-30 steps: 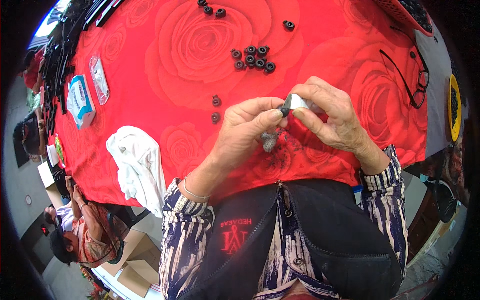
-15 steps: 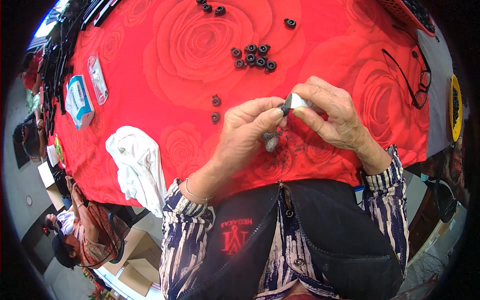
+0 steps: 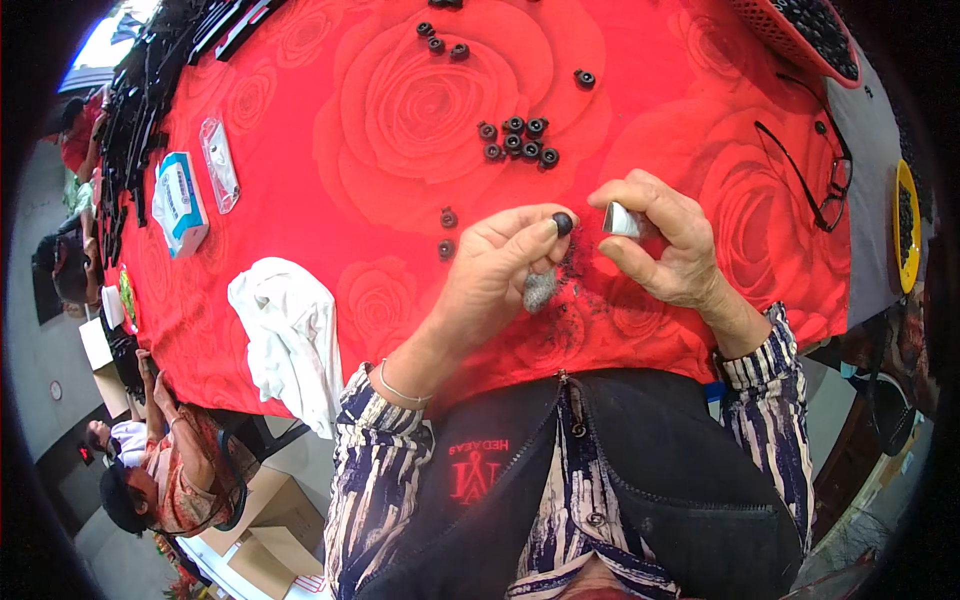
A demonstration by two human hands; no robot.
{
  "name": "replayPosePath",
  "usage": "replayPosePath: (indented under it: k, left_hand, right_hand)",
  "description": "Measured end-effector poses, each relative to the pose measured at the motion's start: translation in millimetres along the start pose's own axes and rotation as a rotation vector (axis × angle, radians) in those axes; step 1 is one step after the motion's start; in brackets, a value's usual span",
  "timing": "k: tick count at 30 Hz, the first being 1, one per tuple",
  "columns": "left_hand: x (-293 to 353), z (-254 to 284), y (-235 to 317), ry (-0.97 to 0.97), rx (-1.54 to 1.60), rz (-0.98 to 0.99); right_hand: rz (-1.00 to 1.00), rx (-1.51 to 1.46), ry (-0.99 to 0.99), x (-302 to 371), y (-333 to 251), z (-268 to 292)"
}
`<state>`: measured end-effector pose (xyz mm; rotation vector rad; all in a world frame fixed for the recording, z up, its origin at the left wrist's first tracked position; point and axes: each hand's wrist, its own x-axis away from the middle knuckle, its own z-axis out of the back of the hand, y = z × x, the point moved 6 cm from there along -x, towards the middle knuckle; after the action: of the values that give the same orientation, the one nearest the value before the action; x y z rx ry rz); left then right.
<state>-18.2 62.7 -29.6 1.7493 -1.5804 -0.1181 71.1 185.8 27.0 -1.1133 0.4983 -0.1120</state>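
In my left hand (image 3: 500, 265), a small round black part (image 3: 562, 223) is pinched between thumb and forefinger. My right hand (image 3: 668, 245) grips a small folded piece (image 3: 622, 220), white outside with a dark grey rim, between thumb and fingers. A gap separates this piece from the black part. Below my left fingers a speckled grey lump (image 3: 540, 290) shows, partly hidden by the hand; dark crumbs lie around it on the red rose-patterned tablecloth (image 3: 390, 190). Beyond my hands sits a cluster of small black ring-shaped parts (image 3: 514, 142), and two more (image 3: 447, 233) lie left.
A white cloth (image 3: 285, 340), a tissue pack (image 3: 180, 207) and a clear packet (image 3: 220, 168) lie left. Long black pieces (image 3: 140, 130) line the far left edge. Eyeglasses (image 3: 830, 190), a red basket (image 3: 840, 65) and a yellow tray (image 3: 907, 270) are right. Other people (image 3: 180, 460) sit left.
My right hand has drawn the folded piece away from the black part. The black part now shows its round face in my left fingers. The whole view has shifted slightly.
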Motion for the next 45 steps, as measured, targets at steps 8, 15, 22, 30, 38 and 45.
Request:
replayPosePath:
  k: [8,15,22,30,38,45]
  left_hand:
    - [-2,-14,-22,-0.039,0.123,0.156]
    - [1,-19,-25,-0.102,0.184,0.184]
    - [6,-15,-6,0.032,0.036,-0.013]
    - [5,-15,-3,0.039,0.029,-0.027]
    - [3,-13,-5,0.037,0.038,-0.019]
    - [3,-12,-7,0.04,0.028,-0.025]
  right_hand:
    - [0.264,0.159,0.045,7,-12,-11]
    - [0.445,0.279,0.156,15,-21,-10]
    - [0.083,-0.012,-0.035,2,-9,0]
    - [0.0,0.048,-0.072,1,0,-7]
    - [0.004,0.071,-0.076,0,3,-6]
    - [-0.001,0.087,-0.092,2,5,-8]
